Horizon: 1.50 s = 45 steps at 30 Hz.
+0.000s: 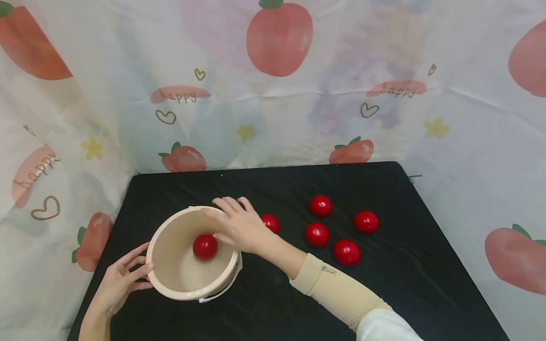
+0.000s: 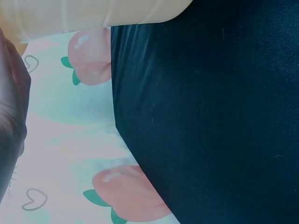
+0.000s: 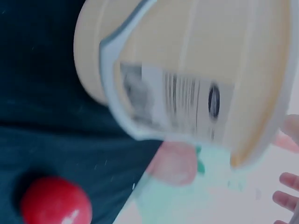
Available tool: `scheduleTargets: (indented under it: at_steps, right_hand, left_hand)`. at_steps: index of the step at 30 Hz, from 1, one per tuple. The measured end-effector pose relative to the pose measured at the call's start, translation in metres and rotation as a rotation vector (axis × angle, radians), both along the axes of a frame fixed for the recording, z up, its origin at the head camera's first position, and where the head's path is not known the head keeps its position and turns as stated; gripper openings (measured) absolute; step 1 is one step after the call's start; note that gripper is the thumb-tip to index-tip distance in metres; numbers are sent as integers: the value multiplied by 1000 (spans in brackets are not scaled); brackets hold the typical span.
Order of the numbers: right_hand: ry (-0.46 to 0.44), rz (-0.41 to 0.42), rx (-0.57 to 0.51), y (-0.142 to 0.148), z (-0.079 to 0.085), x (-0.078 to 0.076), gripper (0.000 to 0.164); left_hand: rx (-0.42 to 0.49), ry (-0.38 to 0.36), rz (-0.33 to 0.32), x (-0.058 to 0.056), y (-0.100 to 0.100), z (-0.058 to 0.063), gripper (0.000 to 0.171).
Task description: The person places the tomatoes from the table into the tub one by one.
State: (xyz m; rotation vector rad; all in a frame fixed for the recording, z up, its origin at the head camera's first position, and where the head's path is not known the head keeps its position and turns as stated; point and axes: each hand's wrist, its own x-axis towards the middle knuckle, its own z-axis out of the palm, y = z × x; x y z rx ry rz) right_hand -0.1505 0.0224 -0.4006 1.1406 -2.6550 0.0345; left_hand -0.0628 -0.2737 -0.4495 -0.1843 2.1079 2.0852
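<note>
A cream plastic bucket (image 1: 192,284) with a pale handle stands on the left of the black table, its mouth facing the head camera. Inside it is a glossy red ball (image 1: 205,247). My left hand (image 1: 121,279) holds the bucket by its left side, thumb tip at the rim and fingers along the outer wall. Over the right rim reaches my right hand (image 1: 241,225), fingers spread and holding nothing, the thumb beside the ball in the head view. Its fingertips (image 3: 286,199) show past the rim in the right wrist view.
Right of the bucket, several more red balls lie on the table, the nearest ball (image 1: 270,223) partly behind my right hand. A label with a barcode (image 3: 182,100) is on the bucket's side. Fruit-printed cloth (image 1: 277,118) hangs behind and beside the black table (image 1: 384,293).
</note>
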Motion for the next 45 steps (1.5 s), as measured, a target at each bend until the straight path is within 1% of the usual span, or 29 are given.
scheduleTargets:
  at_steps: [3,6,11,16,19,22,27,33,38,42,45]
  right_hand:
    - [6,-66,-88,30,-2,-2,64]
    - [-11,-150,-166,63,-9,-3,66]
    - [-62,-306,-279,118,-29,2,69]
    - [-116,-472,-322,168,-57,15,74]
    - [-155,-566,-335,193,-73,28,77]
    - [-186,-639,-351,212,-86,42,80]
    - [-242,-718,-352,231,-103,61,84]
    - [-290,-796,-321,241,-119,76,84]
    - [-322,-847,-309,248,-131,83,84]
    - [-303,-857,-327,251,-137,85,84]
    - [-283,-853,-332,252,-138,86,82]
  left_hand:
    - [-4,-1,2,0,0,-1,47]
    - [-4,2,6,-1,0,-2,47]
    - [-3,7,11,-1,0,-2,46]
    - [3,10,9,-1,0,-3,46]
    - [11,14,3,-2,1,-3,47]
    - [18,15,-3,-2,1,-3,47]
    - [10,11,1,-1,0,-3,47]
    - [13,11,4,0,1,-2,46]
    - [9,10,9,0,1,-1,47]
    - [15,12,8,0,1,-1,47]
    - [24,13,6,0,1,0,47]
